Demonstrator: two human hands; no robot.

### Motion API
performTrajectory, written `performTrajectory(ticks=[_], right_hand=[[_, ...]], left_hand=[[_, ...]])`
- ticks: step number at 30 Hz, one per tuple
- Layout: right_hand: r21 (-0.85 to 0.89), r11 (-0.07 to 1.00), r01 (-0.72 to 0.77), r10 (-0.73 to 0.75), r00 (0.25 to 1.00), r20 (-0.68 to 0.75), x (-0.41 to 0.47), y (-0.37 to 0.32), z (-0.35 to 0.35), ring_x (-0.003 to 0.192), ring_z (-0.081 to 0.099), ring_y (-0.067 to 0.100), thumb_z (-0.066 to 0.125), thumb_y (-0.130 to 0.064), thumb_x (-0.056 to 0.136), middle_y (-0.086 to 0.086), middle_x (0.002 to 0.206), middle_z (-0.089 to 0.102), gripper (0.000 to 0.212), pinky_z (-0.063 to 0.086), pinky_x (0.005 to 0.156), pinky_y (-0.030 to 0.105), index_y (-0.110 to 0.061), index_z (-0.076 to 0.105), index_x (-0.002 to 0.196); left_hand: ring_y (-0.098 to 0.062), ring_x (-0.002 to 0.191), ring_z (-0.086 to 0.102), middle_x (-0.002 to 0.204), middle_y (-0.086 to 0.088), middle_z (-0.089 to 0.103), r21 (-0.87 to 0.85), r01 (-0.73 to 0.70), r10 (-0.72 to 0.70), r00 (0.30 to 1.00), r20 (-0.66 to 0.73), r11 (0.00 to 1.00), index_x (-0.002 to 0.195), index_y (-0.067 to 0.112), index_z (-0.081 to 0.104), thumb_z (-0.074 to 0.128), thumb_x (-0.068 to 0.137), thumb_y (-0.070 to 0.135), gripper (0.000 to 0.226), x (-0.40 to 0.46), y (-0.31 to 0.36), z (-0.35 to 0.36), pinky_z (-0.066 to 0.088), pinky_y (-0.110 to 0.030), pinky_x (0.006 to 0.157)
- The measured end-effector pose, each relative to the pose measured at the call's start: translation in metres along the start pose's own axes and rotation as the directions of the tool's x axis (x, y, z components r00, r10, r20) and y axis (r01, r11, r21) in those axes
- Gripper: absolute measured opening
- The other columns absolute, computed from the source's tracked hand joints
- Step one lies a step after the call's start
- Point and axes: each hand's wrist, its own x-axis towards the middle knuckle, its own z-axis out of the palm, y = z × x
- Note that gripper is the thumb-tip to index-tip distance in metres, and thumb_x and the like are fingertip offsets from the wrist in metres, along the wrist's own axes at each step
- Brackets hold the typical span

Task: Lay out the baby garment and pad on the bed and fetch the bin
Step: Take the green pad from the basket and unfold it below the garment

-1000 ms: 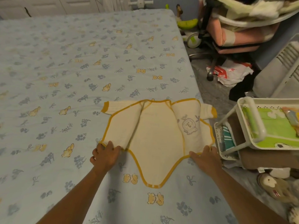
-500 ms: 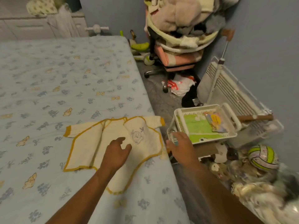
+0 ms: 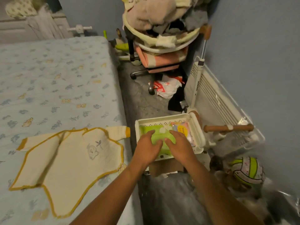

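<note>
Both my hands have left the garment and now lie in the white bin (image 3: 199, 127) beside the bed: left hand (image 3: 148, 146) and right hand (image 3: 179, 144) rest fingers-forward on the green pad pack (image 3: 159, 137), not visibly curled round it. With the baby garment (image 3: 68, 161) spread flat on the bed (image 3: 48, 82), I judge I'm fetching the pad, so next I must get a grip under the pack and lift it.

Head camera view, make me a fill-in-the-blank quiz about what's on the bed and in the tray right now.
1. The baby garment lies spread on the ____.
2. Both hands, left hand and right hand, rest on a ____ pack in the white tray.
3. The garment's trim is ____ coloured.
4. The striped ball lies on the ____.

Missing words: bed; green; yellow; floor
</note>
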Motion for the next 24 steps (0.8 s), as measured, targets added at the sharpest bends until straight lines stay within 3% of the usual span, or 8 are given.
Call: performTrajectory(ticks=[6,12,18,24], right_hand=[[0.036,0.996,0.088,-0.093,0.972,0.215,0.042,0.026,0.017,0.138,0.037,0.022,0.052,-0.015,0.094,0.009,0.148,0.043,0.052,0.027,0.115,0.033,-0.018,0.041,0.144],[-0.037,0.998,0.051,-0.040,0.965,0.261,0.055,0.060,0.025,0.148,0.015,0.022,0.056,-0.014,0.090,0.010,0.160,0.017,0.062,0.018,0.118,0.033,-0.018,0.034,0.148],[-0.091,0.996,0.018,0.013,0.946,0.325,0.066,0.062,0.037,0.150,-0.001,0.023,0.055,-0.011,0.090,0.009,0.162,-0.007,0.067,0.013,0.119,0.031,-0.023,0.028,0.150],[-0.199,0.980,0.017,0.042,0.957,0.286,0.065,0.061,0.044,0.147,-0.008,0.031,0.054,-0.014,0.089,0.007,0.161,-0.008,0.067,0.009,0.120,0.038,-0.030,0.029,0.149]], left_hand=[[-0.030,0.139,0.036,0.147,-0.018,0.046,0.053,0.148,-0.146,0.989,-0.038,0.988,0.147,0.010,0.039,0.056,0.095,0.030,0.059,0.040,-0.018,0.043,0.030,-0.037,0.113],[-0.034,0.144,0.024,0.152,-0.024,0.033,0.094,0.236,-0.231,0.971,-0.064,0.967,0.151,0.022,0.034,0.061,0.091,0.037,0.068,0.053,-0.033,0.061,0.022,-0.038,0.116],[-0.032,0.134,0.039,0.143,-0.021,0.044,0.082,0.262,-0.257,0.964,-0.065,0.962,0.146,0.026,0.042,0.071,0.085,0.024,0.068,0.056,-0.041,0.062,0.031,-0.031,0.109],[-0.022,0.119,0.057,0.133,-0.006,0.061,0.038,0.231,-0.228,0.971,-0.071,0.972,0.140,0.021,0.052,0.077,0.079,0.017,0.066,0.057,-0.042,0.063,0.040,-0.022,0.092]])
